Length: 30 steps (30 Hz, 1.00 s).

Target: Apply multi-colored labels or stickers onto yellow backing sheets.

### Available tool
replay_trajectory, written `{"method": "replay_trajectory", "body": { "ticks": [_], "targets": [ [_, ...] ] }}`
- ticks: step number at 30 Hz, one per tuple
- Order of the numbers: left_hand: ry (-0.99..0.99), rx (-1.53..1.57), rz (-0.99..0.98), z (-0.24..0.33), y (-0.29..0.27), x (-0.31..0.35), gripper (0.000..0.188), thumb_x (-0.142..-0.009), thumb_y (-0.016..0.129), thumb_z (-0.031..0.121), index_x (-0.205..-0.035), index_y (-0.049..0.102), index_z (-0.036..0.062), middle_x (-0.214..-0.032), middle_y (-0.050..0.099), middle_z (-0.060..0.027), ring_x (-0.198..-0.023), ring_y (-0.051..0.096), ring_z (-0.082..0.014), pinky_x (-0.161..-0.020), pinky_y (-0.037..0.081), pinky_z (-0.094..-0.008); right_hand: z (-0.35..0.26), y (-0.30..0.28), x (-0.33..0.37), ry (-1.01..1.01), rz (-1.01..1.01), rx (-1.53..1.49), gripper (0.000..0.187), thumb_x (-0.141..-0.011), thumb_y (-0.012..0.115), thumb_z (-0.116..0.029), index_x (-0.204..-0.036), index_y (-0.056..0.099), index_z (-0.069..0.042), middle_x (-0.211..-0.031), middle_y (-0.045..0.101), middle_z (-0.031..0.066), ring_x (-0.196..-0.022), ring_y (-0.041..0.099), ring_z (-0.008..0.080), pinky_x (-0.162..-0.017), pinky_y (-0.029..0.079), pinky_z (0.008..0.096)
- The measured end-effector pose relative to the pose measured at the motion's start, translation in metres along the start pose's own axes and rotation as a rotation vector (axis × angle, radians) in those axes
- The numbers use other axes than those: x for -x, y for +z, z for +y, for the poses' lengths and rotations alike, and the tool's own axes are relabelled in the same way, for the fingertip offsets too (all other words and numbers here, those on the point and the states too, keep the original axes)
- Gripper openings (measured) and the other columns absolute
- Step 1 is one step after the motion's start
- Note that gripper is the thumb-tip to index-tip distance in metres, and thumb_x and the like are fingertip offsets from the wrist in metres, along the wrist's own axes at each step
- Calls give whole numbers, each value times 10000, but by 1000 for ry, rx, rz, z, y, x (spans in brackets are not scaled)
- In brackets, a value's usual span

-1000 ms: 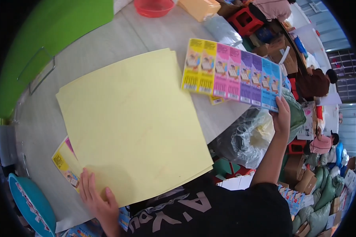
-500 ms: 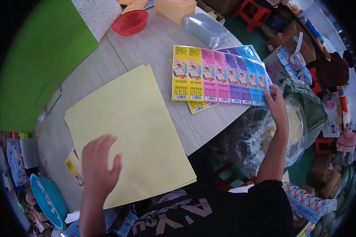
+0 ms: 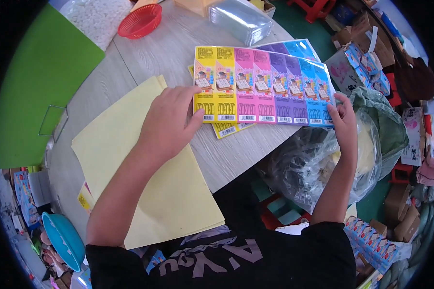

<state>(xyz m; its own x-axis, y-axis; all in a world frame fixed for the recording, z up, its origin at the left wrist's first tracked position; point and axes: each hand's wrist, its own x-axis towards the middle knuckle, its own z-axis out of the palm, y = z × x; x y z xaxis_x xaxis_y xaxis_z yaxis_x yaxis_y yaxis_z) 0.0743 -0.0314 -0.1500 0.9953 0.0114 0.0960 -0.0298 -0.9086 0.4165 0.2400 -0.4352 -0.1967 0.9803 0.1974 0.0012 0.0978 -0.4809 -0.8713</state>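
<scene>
A glossy printed sheet (image 3: 255, 86) with yellow, pink, purple and blue strips lies at an angle over other printed sheets (image 3: 231, 130), whose edges stick out beneath it. At its right edge, my right hand (image 3: 343, 120) is closed, the fingers bent around the border near the lower corner. My left hand (image 3: 169, 120) reaches over the pale yellow paper and takes the sheet's left edge between thumb and fingers; the fingertips' undersides are hidden. Large pale yellow sheets (image 3: 178, 202) are stacked under my left forearm. A printed corner (image 3: 85, 198) peeks out from their left side.
On the grey table (image 3: 115, 91) stand a red basket (image 3: 140, 21) and clear plastic trays (image 3: 241, 21). A green panel (image 3: 38, 82) borders the left. A clear plastic bag (image 3: 304, 166) hangs by the right edge. A teal basin (image 3: 62, 241) sits lower left.
My left hand has moved up and right from above the yellow paper to the printed sheet's left edge. My right hand stays at the right edge. The whole view has shifted slightly.
</scene>
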Motion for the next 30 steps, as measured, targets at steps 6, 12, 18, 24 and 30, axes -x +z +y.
{"method": "replay_trajectory", "body": {
  "ticks": [6, 12, 18, 24, 30],
  "targets": [
    [214, -330, 91, 9, 19, 4, 534, -892, 779, 309, -1369, 641, 111, -1536, 477, -147, -1448, 430, -310, -1129, 433, -456, -11, 2, 8, -290, 188, 542, 327, -1040, 663, -182, -1328, 622, -32, -1051, 610, 83, -931, 610, 175, -793, 504, 320],
    [392, -343, 49, 6, 26, -1, 484, -873, 806, 304, -1295, 686, 100, -1464, 591, -146, -1394, 527, -280, -1159, 426, -429, -70, 51, 30, -593, 31, 586, 359, -955, 716, -158, -1292, 648, -56, -1300, 614, 155, -1237, 588, 354, -1088, 442, 436],
    [486, -362, 129, 10, 28, -1, 359, -863, 804, 224, -1180, 732, 73, -1283, 721, -131, -1236, 662, -236, -1087, 494, -406, -83, 80, 32, -778, -277, 581, 420, -857, 791, -201, -1245, 672, -94, -1407, 609, 115, -1305, 571, 368, -1117, 420, 499],
    [546, -349, 180, 12, 25, -1, 294, -838, 774, 132, -1113, 739, 33, -1172, 764, -133, -1162, 708, -235, -1006, 548, -395, -85, 88, 28, -871, -304, 564, 406, -845, 801, -240, -1211, 693, -98, -1328, 659, 100, -1235, 619, 347, -1081, 447, 475],
    [554, -347, 182, 9, 27, 1, 269, -822, 748, 93, -1083, 744, 30, -1148, 771, -129, -1147, 717, -234, -998, 552, -396, -83, 99, 26, -948, -243, 566, 320, -857, 800, -236, -1139, 729, -103, -1234, 705, 68, -1168, 656, 291, -1029, 481, 444]
  ]
}}
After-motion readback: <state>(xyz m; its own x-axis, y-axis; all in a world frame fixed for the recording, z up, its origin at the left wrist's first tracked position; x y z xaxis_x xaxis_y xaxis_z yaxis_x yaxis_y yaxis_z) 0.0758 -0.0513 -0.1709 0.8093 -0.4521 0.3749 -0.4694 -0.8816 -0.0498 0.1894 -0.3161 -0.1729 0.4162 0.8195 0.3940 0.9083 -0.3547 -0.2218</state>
